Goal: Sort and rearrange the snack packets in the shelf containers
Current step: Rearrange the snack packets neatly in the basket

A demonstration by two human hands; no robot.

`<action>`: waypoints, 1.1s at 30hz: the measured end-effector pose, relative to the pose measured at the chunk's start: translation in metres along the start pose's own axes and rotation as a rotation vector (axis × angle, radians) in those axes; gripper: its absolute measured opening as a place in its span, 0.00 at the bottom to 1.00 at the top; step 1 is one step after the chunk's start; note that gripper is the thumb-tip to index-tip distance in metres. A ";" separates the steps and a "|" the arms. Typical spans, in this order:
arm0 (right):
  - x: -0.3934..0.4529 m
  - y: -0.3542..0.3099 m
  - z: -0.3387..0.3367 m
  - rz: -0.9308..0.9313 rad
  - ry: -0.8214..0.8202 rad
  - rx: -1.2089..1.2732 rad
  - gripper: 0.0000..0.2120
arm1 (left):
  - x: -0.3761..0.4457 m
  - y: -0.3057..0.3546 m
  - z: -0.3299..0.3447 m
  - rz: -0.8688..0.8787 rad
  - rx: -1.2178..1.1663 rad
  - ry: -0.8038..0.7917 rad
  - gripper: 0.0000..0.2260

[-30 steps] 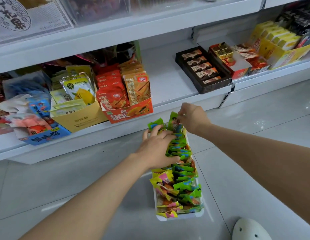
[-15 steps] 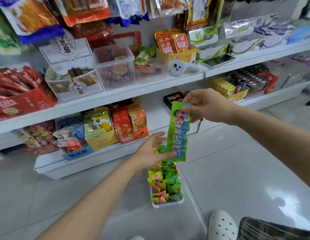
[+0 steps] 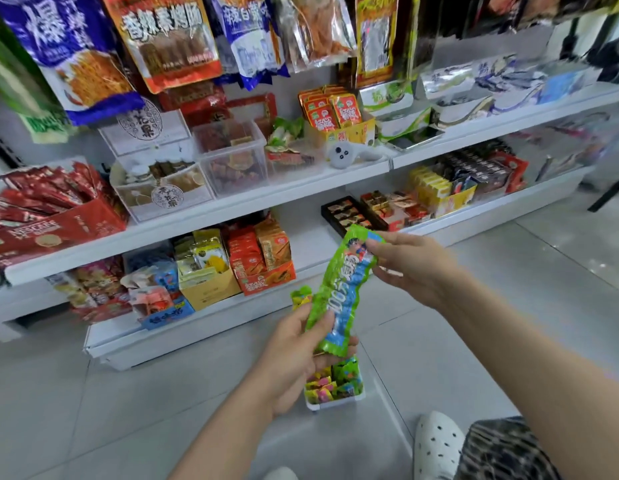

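A long green and blue snack packet (image 3: 342,292) is held up slanted in front of the shelves. My right hand (image 3: 408,268) pinches its top end. My left hand (image 3: 301,351) grips its lower end with the thumb across the front. Below them on the floor stands a narrow white tray (image 3: 335,403) filled with several small green, yellow and pink packets (image 3: 332,384); my left hand hides most of it.
White shelves (image 3: 231,202) carry clear plastic bins (image 3: 231,157), a red carton (image 3: 55,230), a yellow box (image 3: 211,289), an orange box (image 3: 266,275) and a dark tray of chocolates (image 3: 349,216). Large bags hang above. A white controller (image 3: 342,154) lies on the middle shelf. A white shoe (image 3: 437,445) stands at lower right.
The green packet came out of the floor tray and rose. My left hand, earlier on the tray's packets, now grips the packet's lower end. The view tilted up.
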State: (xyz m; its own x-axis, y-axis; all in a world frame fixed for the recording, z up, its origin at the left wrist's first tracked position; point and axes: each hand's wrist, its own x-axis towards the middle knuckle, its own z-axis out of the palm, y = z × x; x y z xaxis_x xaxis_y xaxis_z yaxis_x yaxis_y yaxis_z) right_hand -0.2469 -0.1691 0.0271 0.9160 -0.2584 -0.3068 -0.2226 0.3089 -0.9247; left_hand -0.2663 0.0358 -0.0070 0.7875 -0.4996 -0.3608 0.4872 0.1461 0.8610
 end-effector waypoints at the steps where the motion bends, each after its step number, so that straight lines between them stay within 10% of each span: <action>1: 0.001 0.000 -0.001 -0.005 0.022 -0.019 0.05 | -0.001 0.003 0.001 -0.065 -0.098 -0.012 0.14; 5: 0.003 -0.006 -0.004 -0.066 0.047 -0.134 0.05 | -0.001 0.008 -0.004 -0.256 -0.304 -0.065 0.28; 11: 0.004 -0.008 -0.008 -0.093 -0.021 -0.113 0.07 | 0.003 0.007 -0.005 -0.386 -0.474 -0.102 0.19; 23: 0.005 -0.006 -0.013 0.039 -0.220 0.012 0.20 | 0.009 -0.006 0.005 0.032 -0.018 0.190 0.15; 33: 0.013 -0.001 -0.022 -0.064 -0.031 -0.026 0.13 | 0.008 0.000 0.004 -0.081 -0.234 -0.038 0.30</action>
State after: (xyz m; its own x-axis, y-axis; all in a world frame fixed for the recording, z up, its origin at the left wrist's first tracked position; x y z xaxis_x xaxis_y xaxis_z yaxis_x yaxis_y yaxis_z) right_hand -0.2416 -0.1926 0.0189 0.9386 -0.2480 -0.2399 -0.1712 0.2688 -0.9478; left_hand -0.2616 0.0284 -0.0089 0.7297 -0.5491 -0.4074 0.6256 0.2959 0.7218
